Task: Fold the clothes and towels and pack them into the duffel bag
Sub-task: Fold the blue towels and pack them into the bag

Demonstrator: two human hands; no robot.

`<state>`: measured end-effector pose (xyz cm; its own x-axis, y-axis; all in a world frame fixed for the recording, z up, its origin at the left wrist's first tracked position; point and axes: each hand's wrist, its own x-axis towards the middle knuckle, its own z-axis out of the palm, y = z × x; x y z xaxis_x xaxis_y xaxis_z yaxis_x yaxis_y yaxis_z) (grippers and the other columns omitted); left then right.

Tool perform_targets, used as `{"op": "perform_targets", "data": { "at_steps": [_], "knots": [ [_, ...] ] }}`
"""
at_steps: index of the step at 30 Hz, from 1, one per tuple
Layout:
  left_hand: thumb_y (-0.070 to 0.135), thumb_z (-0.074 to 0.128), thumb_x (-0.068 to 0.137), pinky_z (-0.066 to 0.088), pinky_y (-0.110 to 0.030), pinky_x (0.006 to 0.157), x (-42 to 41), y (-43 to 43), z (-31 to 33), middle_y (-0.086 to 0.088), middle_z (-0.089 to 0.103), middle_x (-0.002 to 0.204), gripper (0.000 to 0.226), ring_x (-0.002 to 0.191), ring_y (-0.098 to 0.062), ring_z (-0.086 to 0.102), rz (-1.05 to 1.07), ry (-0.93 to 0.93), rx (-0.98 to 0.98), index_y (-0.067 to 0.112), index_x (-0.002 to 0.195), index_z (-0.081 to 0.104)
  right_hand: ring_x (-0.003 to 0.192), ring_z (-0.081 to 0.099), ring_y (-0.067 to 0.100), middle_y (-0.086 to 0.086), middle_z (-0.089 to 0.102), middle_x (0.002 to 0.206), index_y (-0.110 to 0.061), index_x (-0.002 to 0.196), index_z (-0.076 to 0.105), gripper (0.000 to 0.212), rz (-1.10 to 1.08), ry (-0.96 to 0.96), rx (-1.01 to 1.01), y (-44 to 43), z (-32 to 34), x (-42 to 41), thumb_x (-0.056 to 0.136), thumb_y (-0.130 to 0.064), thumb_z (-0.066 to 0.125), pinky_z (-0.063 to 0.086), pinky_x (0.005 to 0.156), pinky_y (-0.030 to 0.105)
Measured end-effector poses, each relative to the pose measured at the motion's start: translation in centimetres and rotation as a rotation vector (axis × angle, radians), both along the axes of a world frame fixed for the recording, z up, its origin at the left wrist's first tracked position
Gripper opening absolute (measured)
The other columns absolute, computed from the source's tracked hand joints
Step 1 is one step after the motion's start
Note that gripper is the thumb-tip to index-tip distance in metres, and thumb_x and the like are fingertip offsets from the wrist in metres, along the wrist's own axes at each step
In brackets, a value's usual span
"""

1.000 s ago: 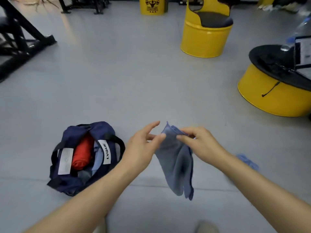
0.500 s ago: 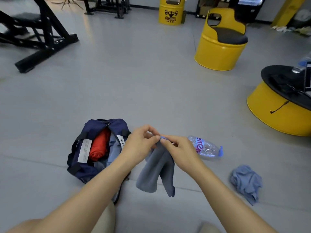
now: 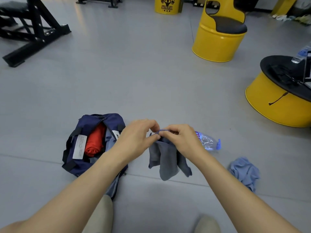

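A small grey-blue towel [image 3: 165,158] hangs in front of me, bunched at its top edge. My left hand [image 3: 136,138] and my right hand [image 3: 182,140] meet there and both pinch that top edge. To the left on the floor lies the navy duffel bag [image 3: 80,158], open, with a red garment [image 3: 95,140] and blue-grey cloth inside. A crumpled light-blue cloth [image 3: 244,172] lies on the floor to the right.
A clear plastic water bottle [image 3: 207,141] lies on the floor just behind my right hand. A yellow drum chair [image 3: 217,41] and a yellow drum table [image 3: 276,105] stand at the right. A black gym bench frame [image 3: 32,31] is far left.
My hands came together at the towel's top edge, and the towel hangs narrower and more bunched. The view tilted, bringing the bottle and light-blue cloth into sight.
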<state>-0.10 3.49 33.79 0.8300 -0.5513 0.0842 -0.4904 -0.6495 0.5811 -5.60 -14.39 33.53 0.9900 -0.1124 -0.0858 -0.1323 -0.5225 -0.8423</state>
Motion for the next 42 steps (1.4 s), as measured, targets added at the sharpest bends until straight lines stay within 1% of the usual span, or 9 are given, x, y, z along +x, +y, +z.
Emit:
{"op": "perform_targets", "data": {
  "at_steps": [5, 10, 17, 20, 24, 28, 31, 36, 42],
  "knots": [
    [0.031, 0.052, 0.099, 0.048, -0.039, 0.085, 0.0, -0.4, 0.6, 0.017, 0.065, 0.094, 0.009, 0.096, -0.009, 0.059, 0.068, -0.022, -0.143, 0.031, 0.097, 0.061, 0.053, 0.039, 0.009, -0.013, 0.048, 0.050, -0.035, 0.056, 0.056, 0.037, 0.019, 0.046, -0.124, -1.2, 0.0, -0.6, 0.091, -0.031, 0.066, 0.033, 0.054, 0.028],
    [0.026, 0.051, 0.100, 0.047, -0.039, 0.075, 0.9, 0.3, 1.3, 0.012, 0.065, 0.081, 0.008, 0.075, -0.013, 0.057, 0.209, -0.043, -0.250, 0.030, 0.097, 0.057, 0.053, 0.033, 0.016, -0.005, 0.039, 0.054, -0.017, 0.059, 0.042, 0.040, 0.002, 0.126, -0.204, -2.8, -0.4, -1.1, 0.091, -0.027, 0.064, 0.033, 0.043, 0.022],
    [0.023, 0.050, 0.101, 0.050, -0.039, 0.064, 3.0, 3.0, 1.8, 0.009, 0.065, 0.079, 0.012, 0.059, -0.018, 0.061, 0.378, -0.062, -0.266, 0.030, 0.094, 0.058, 0.066, 0.048, 0.023, 0.001, 0.054, 0.063, -0.017, 0.071, 0.059, 0.026, -0.038, 0.144, -0.323, -6.2, -0.4, -1.6, 0.090, -0.034, 0.064, 0.036, 0.057, 0.032],
    [0.018, 0.046, 0.102, 0.055, -0.037, 0.061, 3.7, 3.7, 1.5, 0.007, 0.065, 0.087, 0.016, 0.061, -0.017, 0.069, 0.453, 0.060, -0.404, 0.028, 0.092, 0.055, 0.063, 0.043, 0.020, -0.005, 0.047, 0.058, -0.018, 0.068, 0.056, 0.028, -0.089, 0.104, -0.306, -7.8, 0.0, -1.8, 0.090, -0.033, 0.064, 0.034, 0.058, 0.033],
    [0.014, 0.043, 0.103, 0.061, -0.049, 0.080, 4.4, 4.4, 0.5, -0.009, 0.067, 0.096, 0.016, 0.077, -0.022, 0.074, 0.467, 0.261, -0.571, 0.023, 0.094, 0.053, 0.071, 0.059, 0.007, -0.017, 0.068, 0.072, -0.038, 0.077, 0.073, 0.021, -0.141, 0.028, -0.171, -9.5, 0.8, -2.3, 0.093, -0.027, 0.065, 0.046, 0.065, 0.028],
    [0.010, 0.051, 0.098, 0.060, -0.042, 0.081, 4.7, 4.6, 0.4, -0.008, 0.069, 0.090, 0.015, 0.082, -0.022, 0.072, 0.406, 0.299, -0.634, 0.021, 0.091, 0.059, 0.058, 0.056, -0.005, -0.027, 0.069, 0.073, -0.031, 0.091, 0.077, 0.022, -0.230, -0.053, 0.018, -10.7, 1.0, -2.7, 0.093, -0.012, 0.066, 0.044, 0.062, 0.018],
    [0.013, 0.060, 0.096, 0.059, -0.040, 0.082, 4.9, 4.7, 0.0, -0.008, 0.066, 0.089, 0.016, 0.082, -0.022, 0.072, 0.367, 0.322, -0.676, 0.025, 0.089, 0.067, 0.072, 0.062, 0.001, -0.018, 0.075, 0.087, -0.027, 0.094, 0.078, 0.023, -0.282, -0.055, 0.182, -11.4, 0.4, -2.9, 0.094, -0.009, 0.065, 0.053, 0.061, 0.019],
    [0.016, 0.061, 0.099, 0.058, -0.035, 0.080, 5.7, 4.6, -2.8, -0.009, 0.073, 0.095, 0.013, 0.086, -0.025, 0.073, 0.440, 0.360, -0.646, 0.020, 0.098, 0.073, 0.092, 0.072, 0.014, 0.001, 0.077, 0.100, -0.018, 0.103, 0.077, 0.020, -0.327, -0.008, 0.379, -12.4, -1.9, -1.8, 0.097, -0.008, 0.061, 0.058, 0.086, 0.025],
    [0.008, 0.056, 0.101, 0.058, -0.018, 0.065, 11.7, 2.5, -4.4, -0.015, 0.063, 0.092, 0.016, 0.072, -0.017, 0.070, 0.389, 0.457, -0.491, 0.015, 0.089, 0.065, 0.089, 0.072, 0.022, -0.004, 0.074, 0.083, -0.032, 0.080, 0.073, 0.029, -0.339, -0.012, 0.061, -15.2, -3.4, 4.6, 0.093, -0.008, 0.065, 0.057, 0.092, 0.040]
  ]
}}
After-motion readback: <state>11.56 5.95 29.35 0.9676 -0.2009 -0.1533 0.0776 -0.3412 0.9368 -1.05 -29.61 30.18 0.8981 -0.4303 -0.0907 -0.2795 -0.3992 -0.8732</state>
